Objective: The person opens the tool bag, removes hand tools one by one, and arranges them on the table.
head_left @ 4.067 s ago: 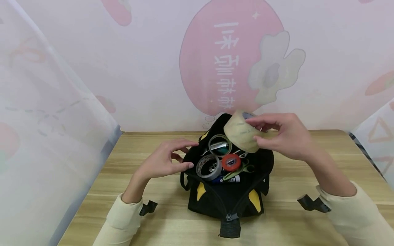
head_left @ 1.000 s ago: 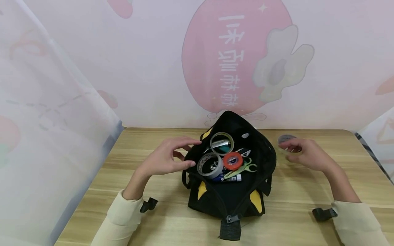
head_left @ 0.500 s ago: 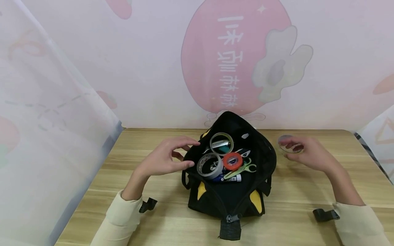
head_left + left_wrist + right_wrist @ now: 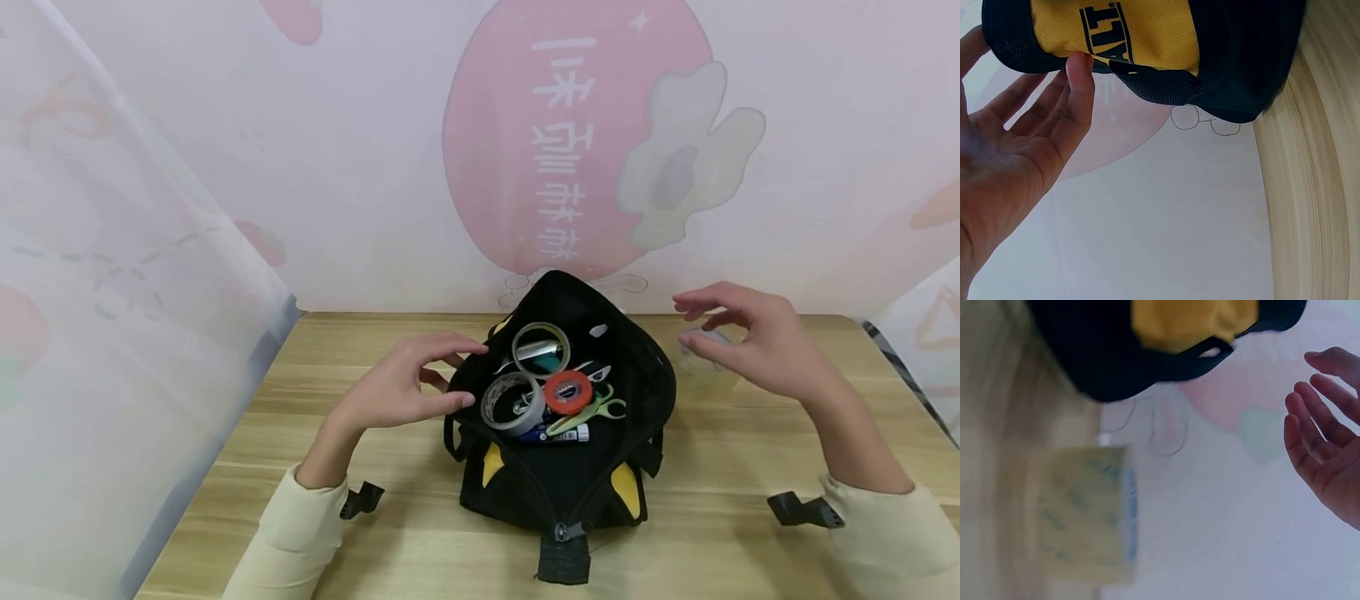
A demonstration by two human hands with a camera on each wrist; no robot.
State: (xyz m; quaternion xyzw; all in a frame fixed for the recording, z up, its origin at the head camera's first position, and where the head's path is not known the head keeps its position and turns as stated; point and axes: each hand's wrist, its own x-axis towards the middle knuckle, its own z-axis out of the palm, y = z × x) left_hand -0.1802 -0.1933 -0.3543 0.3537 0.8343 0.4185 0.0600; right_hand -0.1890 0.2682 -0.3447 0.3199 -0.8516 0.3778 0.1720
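The left grip (image 4: 408, 379), thumb and finger apart, touches the bag (image 4: 517, 500); should it leave, the soft wall could fold over the scissors (image 4: 600, 411). The right grip (image 4: 772, 342), fingers apart and holding nothing, may knock the tape (image 4: 1079, 515) near it on the tabletop (image 4: 375, 533). "ALT" is readable on the yellow panel (image 4: 1166, 31); the tape's blue print is blurred.

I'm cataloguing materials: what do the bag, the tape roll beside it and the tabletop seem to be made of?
Bag: matte woven fabric, probably synthetic; the yellow panel shows a weave.
Tape roll: probably plastic film, from its yellowish tint and printed marks; blur hides its finish.
Tabletop: wood or wood-look laminate, smooth-looking; grain lines show.
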